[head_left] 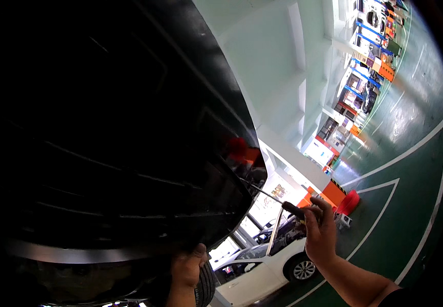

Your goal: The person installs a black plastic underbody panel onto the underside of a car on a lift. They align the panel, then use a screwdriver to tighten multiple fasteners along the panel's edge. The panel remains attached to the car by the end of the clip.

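A large dark car body panel [129, 153], seen from close below, fills the left and upper part of the view. My right hand [321, 235] is closed round the handle of a screwdriver [292, 209], with at least one finger raised off it. Its thin shaft runs up and left to the panel's right edge, where the tip is lost in the dark. Lower down, my left hand [185, 271] grips the panel's lower edge with the thumb showing; its other fingers are mostly hidden.
A tyre [206, 286] stands right beside my left hand. Beyond is a white car [260, 281] with its engine bay exposed. A red round container [348, 203] and an orange block [334, 192] stand past my right hand. The green floor [370, 240] has white lines.
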Action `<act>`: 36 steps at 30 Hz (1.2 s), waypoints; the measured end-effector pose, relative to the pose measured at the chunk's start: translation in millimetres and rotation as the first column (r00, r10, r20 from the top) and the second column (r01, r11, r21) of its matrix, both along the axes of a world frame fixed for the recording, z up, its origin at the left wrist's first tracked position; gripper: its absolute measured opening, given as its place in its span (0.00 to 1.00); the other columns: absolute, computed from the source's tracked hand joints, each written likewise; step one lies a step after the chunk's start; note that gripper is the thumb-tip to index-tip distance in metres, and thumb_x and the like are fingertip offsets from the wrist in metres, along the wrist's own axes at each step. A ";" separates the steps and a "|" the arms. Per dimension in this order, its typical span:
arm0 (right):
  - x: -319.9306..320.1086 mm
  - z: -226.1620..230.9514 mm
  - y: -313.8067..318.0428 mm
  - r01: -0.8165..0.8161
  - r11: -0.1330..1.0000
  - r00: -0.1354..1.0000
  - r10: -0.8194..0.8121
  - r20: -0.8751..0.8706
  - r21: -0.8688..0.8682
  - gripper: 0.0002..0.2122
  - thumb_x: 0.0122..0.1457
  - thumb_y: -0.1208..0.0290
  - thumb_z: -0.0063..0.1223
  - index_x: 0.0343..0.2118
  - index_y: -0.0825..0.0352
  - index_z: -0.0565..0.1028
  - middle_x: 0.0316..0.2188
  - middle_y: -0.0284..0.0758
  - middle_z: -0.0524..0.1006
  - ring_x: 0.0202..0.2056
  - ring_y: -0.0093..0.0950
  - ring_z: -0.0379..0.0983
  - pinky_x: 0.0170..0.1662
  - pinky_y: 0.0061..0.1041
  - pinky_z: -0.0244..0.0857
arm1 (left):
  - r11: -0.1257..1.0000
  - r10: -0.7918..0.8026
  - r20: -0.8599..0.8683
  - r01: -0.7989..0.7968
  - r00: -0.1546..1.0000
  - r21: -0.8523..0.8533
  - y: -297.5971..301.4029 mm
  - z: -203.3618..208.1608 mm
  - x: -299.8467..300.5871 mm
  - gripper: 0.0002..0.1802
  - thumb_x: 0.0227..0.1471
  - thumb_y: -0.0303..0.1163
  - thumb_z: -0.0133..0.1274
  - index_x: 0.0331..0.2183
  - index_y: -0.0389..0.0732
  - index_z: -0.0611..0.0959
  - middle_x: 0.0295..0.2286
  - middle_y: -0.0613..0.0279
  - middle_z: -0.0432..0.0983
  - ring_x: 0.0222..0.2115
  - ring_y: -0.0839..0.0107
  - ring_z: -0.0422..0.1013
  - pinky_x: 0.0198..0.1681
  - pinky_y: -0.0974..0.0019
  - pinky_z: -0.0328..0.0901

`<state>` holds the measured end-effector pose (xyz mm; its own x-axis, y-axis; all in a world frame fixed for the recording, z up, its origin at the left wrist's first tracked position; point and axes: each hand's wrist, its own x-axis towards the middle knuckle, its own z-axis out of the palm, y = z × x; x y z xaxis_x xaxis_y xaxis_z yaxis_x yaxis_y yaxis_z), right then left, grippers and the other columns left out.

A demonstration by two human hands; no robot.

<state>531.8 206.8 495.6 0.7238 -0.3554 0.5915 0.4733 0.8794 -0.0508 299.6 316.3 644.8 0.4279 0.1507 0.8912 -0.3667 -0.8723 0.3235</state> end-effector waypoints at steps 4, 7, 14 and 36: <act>-3.2 0.7 1.8 -0.238 0.970 0.971 0.239 0.006 -0.046 0.17 0.71 0.73 0.45 0.61 0.65 0.62 0.40 0.36 0.74 0.36 0.21 0.75 0.32 0.20 0.71 | 1.000 -0.001 -0.030 0.000 1.000 -0.026 4.5 0.7 -1.2 0.13 0.59 0.39 0.61 0.34 0.41 0.77 0.18 0.71 0.65 0.19 0.77 0.58 0.24 0.70 0.54; 4.7 -0.8 8.9 -0.089 0.995 0.996 0.090 0.010 -0.044 0.21 0.68 0.76 0.49 0.62 0.67 0.60 0.41 0.39 0.73 0.40 0.25 0.75 0.41 0.24 0.71 | 0.997 0.023 -0.039 -0.025 0.999 -0.067 2.4 -0.4 0.0 0.12 0.59 0.35 0.62 0.40 0.39 0.80 0.20 0.71 0.67 0.19 0.78 0.59 0.24 0.71 0.55; -13.3 -4.6 -2.8 -0.082 0.995 0.995 0.085 0.053 -0.065 0.13 0.67 0.76 0.50 0.53 0.69 0.67 0.43 0.42 0.73 0.38 0.24 0.75 0.39 0.21 0.71 | 0.999 0.030 -0.055 -0.032 0.998 -0.027 10.3 1.4 -6.6 0.16 0.57 0.40 0.65 0.35 0.37 0.80 0.19 0.70 0.66 0.19 0.78 0.60 0.24 0.71 0.54; 5.4 -9.9 -23.3 -0.186 0.927 0.960 0.242 0.142 -0.325 0.18 0.65 0.74 0.56 0.57 0.68 0.70 0.32 0.30 0.75 0.27 0.16 0.68 0.29 0.17 0.63 | 1.000 0.007 0.043 -0.007 0.999 0.001 -3.6 -9.7 6.8 0.17 0.59 0.41 0.63 0.28 0.41 0.77 0.16 0.75 0.62 0.17 0.82 0.56 0.21 0.73 0.49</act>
